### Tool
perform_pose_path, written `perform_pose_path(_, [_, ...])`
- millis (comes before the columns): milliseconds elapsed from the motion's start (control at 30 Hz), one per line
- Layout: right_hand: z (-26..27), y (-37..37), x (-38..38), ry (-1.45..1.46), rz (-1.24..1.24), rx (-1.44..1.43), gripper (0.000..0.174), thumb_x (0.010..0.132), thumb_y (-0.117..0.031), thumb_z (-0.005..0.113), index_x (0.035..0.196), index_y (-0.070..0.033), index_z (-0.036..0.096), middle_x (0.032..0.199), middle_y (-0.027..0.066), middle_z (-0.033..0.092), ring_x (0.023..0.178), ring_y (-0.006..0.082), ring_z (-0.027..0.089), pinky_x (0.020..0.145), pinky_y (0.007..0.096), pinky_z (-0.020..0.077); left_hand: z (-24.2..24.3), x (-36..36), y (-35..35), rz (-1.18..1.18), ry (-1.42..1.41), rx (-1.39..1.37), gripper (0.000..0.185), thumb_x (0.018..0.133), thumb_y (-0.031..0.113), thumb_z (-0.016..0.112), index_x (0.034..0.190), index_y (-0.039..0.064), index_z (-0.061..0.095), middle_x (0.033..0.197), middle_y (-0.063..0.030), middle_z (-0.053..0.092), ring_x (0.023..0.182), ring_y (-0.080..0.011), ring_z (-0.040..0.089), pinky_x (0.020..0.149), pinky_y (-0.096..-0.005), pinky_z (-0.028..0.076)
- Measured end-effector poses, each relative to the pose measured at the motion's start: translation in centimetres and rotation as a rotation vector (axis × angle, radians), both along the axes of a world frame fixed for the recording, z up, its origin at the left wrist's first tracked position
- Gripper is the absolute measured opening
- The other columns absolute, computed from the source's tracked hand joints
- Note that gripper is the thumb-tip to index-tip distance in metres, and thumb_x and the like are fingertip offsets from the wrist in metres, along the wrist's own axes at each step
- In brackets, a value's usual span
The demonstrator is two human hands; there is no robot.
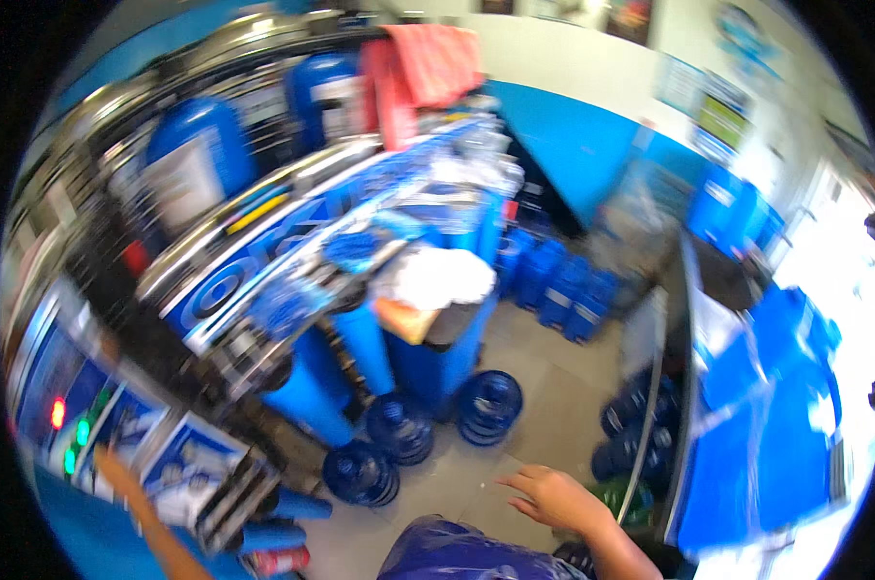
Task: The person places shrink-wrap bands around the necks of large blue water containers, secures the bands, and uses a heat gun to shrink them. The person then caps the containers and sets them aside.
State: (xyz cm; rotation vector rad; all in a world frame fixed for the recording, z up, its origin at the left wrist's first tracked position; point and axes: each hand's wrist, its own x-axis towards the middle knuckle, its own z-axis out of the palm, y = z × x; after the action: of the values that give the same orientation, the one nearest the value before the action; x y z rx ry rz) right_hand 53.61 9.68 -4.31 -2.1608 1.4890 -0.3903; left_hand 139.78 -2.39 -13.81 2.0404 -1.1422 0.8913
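Note:
My left hand [118, 471], blurred, reaches to the far left and overlaps a blue and white control panel [129, 417]. Red and green indicator lights [82, 432] glow beside its fingers; whether a fingertip touches the panel I cannot tell. In front of me, at the lower right, my right hand [549, 496] hangs over the tiled floor with its fingers apart and nothing in them. Large blue water bottles stand on the floor nearby: one at the left [361, 473], another behind it [399, 428] and a third [489, 407] farther off.
Blue filter cylinders [310, 384] line the left, below a sign board [307, 232] and a draped pink towel [437, 61]. Several blue jugs [564, 290] stand at the back. A counter at the right bears large blue containers [763, 428]; dark bottles [640, 420] lie under it.

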Motion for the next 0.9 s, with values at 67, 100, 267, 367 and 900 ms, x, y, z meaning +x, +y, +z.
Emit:
perform_pose_path(67, [-1.7, 0.3, 0.0, 0.007, -0.081, 0.019, 0.036, 0.085, -0.023, 0.061, 0.120, -0.012, 0.057, 0.099, 0.0172, 0.061, 0.093, 0.0381, 0.059, 0.079, 0.0456, 0.0490, 0.1, -2.0, -2.0, 0.027, -0.031, 0.007, 0.024, 0.090, 0.014, 0.050, 0.105, -0.005, 0.052, 0.100, -0.0251, 0.056, 0.090, -0.0400, 0.056, 0.079, -0.0472, 0.044])
perform_pose_path(100, [-2.9, 0.8, -0.3, 0.007, -0.127, 0.020, 0.036, 0.086, -0.023, 0.060, 0.121, -0.013, 0.056, 0.099, 0.0165, 0.061, 0.093, 0.0376, 0.059, 0.080, 0.0454, 0.0489, 1.3, -5.1, -1.9, 0.060, -0.055, 0.005, 0.022, 0.090, 0.014, 0.050, 0.101, -0.005, 0.052, 0.094, -0.0253, 0.057, 0.084, -0.0410, 0.058, 0.074, -0.0486, 0.046])
perform_pose_path(267, [-4.2, 3.4, -0.9, 0.050, -0.282, 0.180, 0.041, 0.086, -0.024, 0.060, 0.124, -0.008, 0.055, 0.110, 0.0204, 0.061, 0.102, 0.0392, 0.058, 0.087, 0.0459, 0.0470, 5.1, -12.7, -2.9, 0.315, -0.190, -0.084, 0.047, 0.090, 0.030, 0.053, 0.110, -0.012, 0.046, 0.098, -0.0217, 0.054, 0.085, -0.0334, 0.056, 0.073, -0.0417, 0.044])
perform_pose_path(367, [-3.0, 4.9, -1.3, 0.048, -0.360, 0.292, 0.042, 0.086, -0.024, 0.061, 0.124, -0.008, 0.054, 0.114, 0.0212, 0.060, 0.103, 0.0396, 0.057, 0.090, 0.0451, 0.0460, 4.6, -18.4, -4.7, -0.007, -0.023, -0.303, 0.041, 0.087, 0.012, 0.059, 0.125, -0.001, 0.051, 0.124, -0.0202, 0.053, 0.112, -0.0338, 0.052, 0.097, -0.0413, 0.040])
perform_pose_path(900, [-5.1, 17.5, -2.7, 0.080, -0.982, 0.391, 0.049, 0.084, -0.028, 0.063, 0.127, -0.007, 0.053, 0.115, 0.0233, 0.059, 0.109, 0.0394, 0.055, 0.092, 0.0463, 0.0447, -3.6, -74.4, -2.3, -2.087, -0.205, 1.488, 0.040, 0.087, 0.028, 0.060, 0.123, 0.009, 0.057, 0.117, -0.0197, 0.056, 0.113, -0.0385, 0.050, 0.096, -0.0441, 0.042])
